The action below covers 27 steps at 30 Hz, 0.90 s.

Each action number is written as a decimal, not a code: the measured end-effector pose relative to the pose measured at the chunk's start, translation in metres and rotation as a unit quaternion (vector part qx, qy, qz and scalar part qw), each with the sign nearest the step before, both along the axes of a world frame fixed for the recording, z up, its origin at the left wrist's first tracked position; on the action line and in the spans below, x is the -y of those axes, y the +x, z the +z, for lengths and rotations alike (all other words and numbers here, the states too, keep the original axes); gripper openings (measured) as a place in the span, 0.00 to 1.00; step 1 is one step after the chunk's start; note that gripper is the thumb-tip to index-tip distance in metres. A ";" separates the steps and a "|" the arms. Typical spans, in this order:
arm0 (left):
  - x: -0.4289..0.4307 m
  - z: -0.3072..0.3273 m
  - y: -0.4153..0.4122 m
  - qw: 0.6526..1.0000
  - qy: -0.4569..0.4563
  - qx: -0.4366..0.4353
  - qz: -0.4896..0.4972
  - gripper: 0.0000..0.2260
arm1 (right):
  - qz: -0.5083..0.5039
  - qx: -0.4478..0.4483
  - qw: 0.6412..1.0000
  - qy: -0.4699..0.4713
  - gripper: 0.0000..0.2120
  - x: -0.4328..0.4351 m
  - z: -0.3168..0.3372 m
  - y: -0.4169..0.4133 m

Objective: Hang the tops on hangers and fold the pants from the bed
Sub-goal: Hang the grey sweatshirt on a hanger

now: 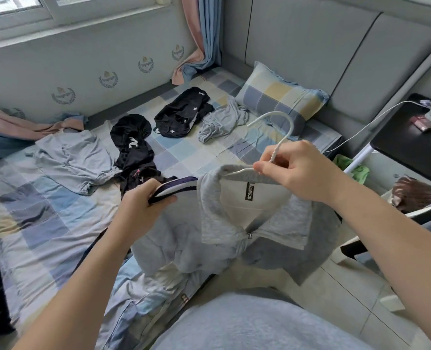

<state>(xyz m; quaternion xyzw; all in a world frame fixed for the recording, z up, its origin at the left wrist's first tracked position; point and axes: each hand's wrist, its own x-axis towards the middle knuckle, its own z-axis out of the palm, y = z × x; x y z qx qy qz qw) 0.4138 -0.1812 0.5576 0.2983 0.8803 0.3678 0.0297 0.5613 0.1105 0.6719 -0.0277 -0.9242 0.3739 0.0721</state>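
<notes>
Over the near edge of the bed (pixel 45 236), the right hand (pixel 297 170) pinches the neck of a white hanger (pixel 282 122) set inside the collar of a grey zip top (pixel 209 238). The left hand (pixel 141 205) grips a navy-and-white striped band (pixel 176 189) just beside that collar. Black clothes (pixel 181 113) lie near the bed's far edge.

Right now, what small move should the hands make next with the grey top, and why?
Probably the left hand should pull the striped band outward to settle that shoulder of the grey top over the hanger. The right hand grips the hanger below its hook at the collar, while the top's left side hangs bunched.
</notes>
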 end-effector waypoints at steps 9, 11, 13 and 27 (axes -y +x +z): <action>-0.056 0.016 0.010 0.988 0.077 -0.027 -0.133 0.12 | -0.080 0.121 0.989 0.016 0.09 -0.026 -0.002 0.069; -0.074 0.016 0.015 0.982 0.068 -0.036 -0.172 0.16 | -0.121 0.125 0.985 -0.020 0.08 -0.030 -0.003 0.092; -0.095 0.016 0.018 0.976 0.055 -0.044 -0.208 0.15 | -0.167 0.110 0.979 -0.042 0.07 -0.033 -0.003 0.116; -0.260 0.028 0.181 0.861 0.044 -0.090 -0.499 0.06 | -0.413 0.046 0.908 -0.046 0.14 -0.043 -0.005 0.268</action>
